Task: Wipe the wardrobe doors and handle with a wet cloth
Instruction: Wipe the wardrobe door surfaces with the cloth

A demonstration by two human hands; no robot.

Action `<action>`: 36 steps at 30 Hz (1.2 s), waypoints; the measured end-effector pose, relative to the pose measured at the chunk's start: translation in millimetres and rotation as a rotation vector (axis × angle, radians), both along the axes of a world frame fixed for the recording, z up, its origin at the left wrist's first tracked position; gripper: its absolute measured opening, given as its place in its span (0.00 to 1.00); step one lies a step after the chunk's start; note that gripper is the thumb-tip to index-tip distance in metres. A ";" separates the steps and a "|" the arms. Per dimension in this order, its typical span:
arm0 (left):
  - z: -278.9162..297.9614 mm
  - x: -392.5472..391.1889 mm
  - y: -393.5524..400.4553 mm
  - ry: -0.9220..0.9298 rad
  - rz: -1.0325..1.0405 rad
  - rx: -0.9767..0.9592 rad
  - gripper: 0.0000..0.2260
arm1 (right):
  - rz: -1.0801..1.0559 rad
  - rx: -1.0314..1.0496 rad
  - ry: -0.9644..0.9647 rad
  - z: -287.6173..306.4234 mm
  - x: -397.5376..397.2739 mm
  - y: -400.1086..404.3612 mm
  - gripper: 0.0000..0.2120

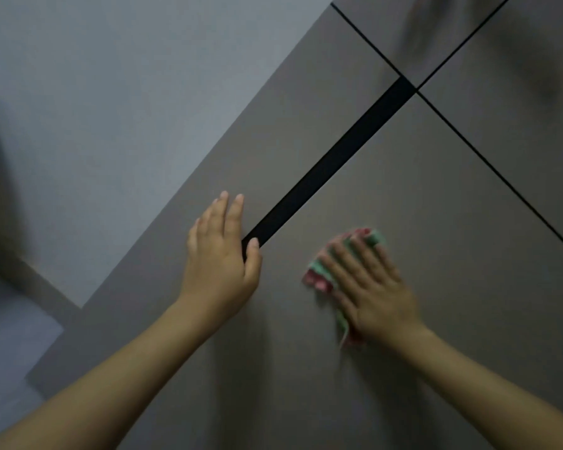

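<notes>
Striped cloth [345, 271] flat under my right hand [374, 297], fingers spread; black handle [329, 160] slants up-left of it, nearer my left hand [221, 251], thumb hooked there.

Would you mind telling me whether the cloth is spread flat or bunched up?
Bunched: the cloth sits crumpled beneath the right hand, whose straight fingers press it against the wardrobe door.
</notes>
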State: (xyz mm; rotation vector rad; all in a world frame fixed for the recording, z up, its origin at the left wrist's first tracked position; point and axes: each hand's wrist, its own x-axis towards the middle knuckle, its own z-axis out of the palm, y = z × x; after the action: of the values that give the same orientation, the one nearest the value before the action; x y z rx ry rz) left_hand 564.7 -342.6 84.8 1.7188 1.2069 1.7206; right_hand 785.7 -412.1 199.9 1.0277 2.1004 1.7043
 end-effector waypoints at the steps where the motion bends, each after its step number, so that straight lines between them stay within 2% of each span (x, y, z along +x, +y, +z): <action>1: -0.4 -1.0 0.8 -0.004 0.002 0.000 0.31 | -0.007 0.052 0.050 12.9 -1.6 5.3 0.25; 5: -11.7 1.3 5.7 -0.025 -0.006 -0.031 0.32 | 0.049 0.148 0.255 6.0 -50.3 49.3 0.24; 9: -11.9 19.0 3.0 -0.022 -0.014 -0.050 0.32 | 0.079 0.029 0.178 -24.6 -62.7 55.9 0.25; 12: 0.1 36.2 -5.1 -0.049 -0.046 -0.040 0.29 | 0.071 0.019 0.158 -4.5 -12.4 10.3 0.23; 14: 9.1 48.8 -12.3 -0.016 -0.056 0.037 0.29 | 0.000 0.163 0.161 38.8 34.5 -30.4 0.25; 16: 15.4 57.2 -16.2 0.020 -0.052 0.082 0.30 | -0.123 0.392 0.215 92.8 71.0 -58.6 0.25; 18: 24.5 65.0 -21.4 0.012 -0.058 0.099 0.31 | -0.183 0.650 0.440 133.3 75.9 -65.4 0.26; 20: 32.3 73.4 -28.4 0.014 -0.051 0.169 0.30 | -0.148 0.863 0.706 137.6 49.1 -43.5 0.26; 21: 34.3 76.2 -33.3 0.018 -0.049 0.218 0.30 | -0.117 0.865 0.756 124.0 32.8 -29.4 0.26; 22: 38.6 82.3 -38.2 0.004 -0.053 0.263 0.30 | -0.093 0.777 0.688 104.9 22.3 -20.1 0.27; 25: 50.3 99.3 -46.0 -0.042 -0.071 0.314 0.30 | -0.092 0.260 0.236 37.0 20.9 -26.5 0.25; 27: 56.9 111.2 -50.4 -0.038 -0.089 0.298 0.30 | -0.088 0.151 0.161 33.2 51.9 -56.4 0.24; 29: 60.8 117.3 -52.6 -0.032 -0.103 0.283 0.31 | -0.120 0.256 0.236 49.3 88.6 -87.4 0.25; 31: 61.0 121.9 -56.2 -0.006 -0.110 0.306 0.32 | -0.220 0.453 0.330 72.6 120.9 -118.1 0.24; 33: 56.7 126.3 -59.7 0.020 -0.095 0.347 0.31 | -0.253 0.653 0.558 82.0 132.6 -129.2 0.25; 35: 52.1 131.2 -66.0 0.041 -0.079 0.393 0.31 | -0.197 0.878 0.828 68.8 113.3 -109.4 0.26; 36: 49.7 137.4 -69.5 0.051 -0.078 0.417 0.30 | -0.164 0.926 0.923 56.0 99.6 -94.6 0.26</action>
State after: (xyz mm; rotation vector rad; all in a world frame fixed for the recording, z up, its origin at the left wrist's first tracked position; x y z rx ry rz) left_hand 702.1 -412.1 134.5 2.0231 0.8245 1.9939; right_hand 885.3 -506.8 256.0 2.5478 1.3760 2.4448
